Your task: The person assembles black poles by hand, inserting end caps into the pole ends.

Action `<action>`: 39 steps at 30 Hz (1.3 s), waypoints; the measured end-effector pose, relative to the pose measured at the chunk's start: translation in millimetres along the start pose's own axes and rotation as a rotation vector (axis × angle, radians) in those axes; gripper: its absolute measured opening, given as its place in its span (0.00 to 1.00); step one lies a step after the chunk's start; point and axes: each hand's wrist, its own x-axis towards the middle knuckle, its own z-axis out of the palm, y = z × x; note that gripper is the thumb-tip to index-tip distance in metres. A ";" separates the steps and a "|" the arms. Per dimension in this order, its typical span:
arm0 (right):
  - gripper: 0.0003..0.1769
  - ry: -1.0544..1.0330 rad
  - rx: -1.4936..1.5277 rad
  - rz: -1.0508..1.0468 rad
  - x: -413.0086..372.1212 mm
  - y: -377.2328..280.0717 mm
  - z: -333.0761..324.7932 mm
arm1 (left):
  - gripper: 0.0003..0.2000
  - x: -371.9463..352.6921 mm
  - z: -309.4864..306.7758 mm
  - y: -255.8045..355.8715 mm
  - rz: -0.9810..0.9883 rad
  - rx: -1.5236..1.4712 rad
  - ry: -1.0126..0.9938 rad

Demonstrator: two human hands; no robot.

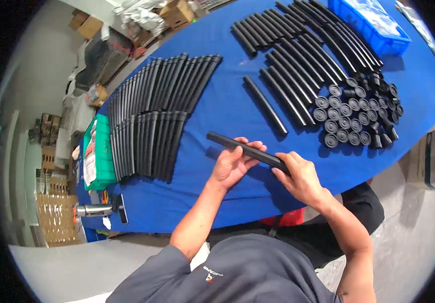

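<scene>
The black tube is held in the air above the near edge of the table, in front of the person's chest. Its long axis runs on a slant. The free end points away to the person's left, and the other end comes down towards the right, where it disappears into the right hand. It is a straight, slim, round piece with a matt, rubbery-looking surface.

The left hand cradles its middle from below, with the fingertips curled up over the top so they clasp it. The right hand's fingers are wrapped closed over the near end. Whether anything sits on that end cannot be told, since the hand covers it.

Under the hands lies the blue cloth that covers the table, smooth and slightly creased. Just beyond the hands, a single tube lies alone, on much the same slant. To the left, many like tubes lie side by side in two fanned, slightly curved rows. To the far right there are more rows of tubes, some shorter than others. Beside them is a cluster of small round black caps, most standing on end. A blue plastic bin stands at the far right corner, and a green crate stands at the left end of the table.
</scene>
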 end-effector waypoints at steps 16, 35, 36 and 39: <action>0.18 -0.415 0.465 0.678 17.5 -17.0 -24.2 | 0.15 1.2 -2.9 0.0 -0.022 -0.060 -0.054; 0.20 -0.385 0.390 0.418 12.2 -8.3 -25.9 | 0.14 0.1 -0.2 0.0 0.003 -0.028 -0.010; 0.20 -0.080 0.226 0.057 -1.3 15.2 5.2 | 0.14 1.1 2.0 -0.3 0.008 -0.021 0.008; 0.19 -0.006 -0.150 -0.084 -6.7 2.0 7.5 | 0.14 1.2 0.5 -0.2 0.007 -0.039 0.030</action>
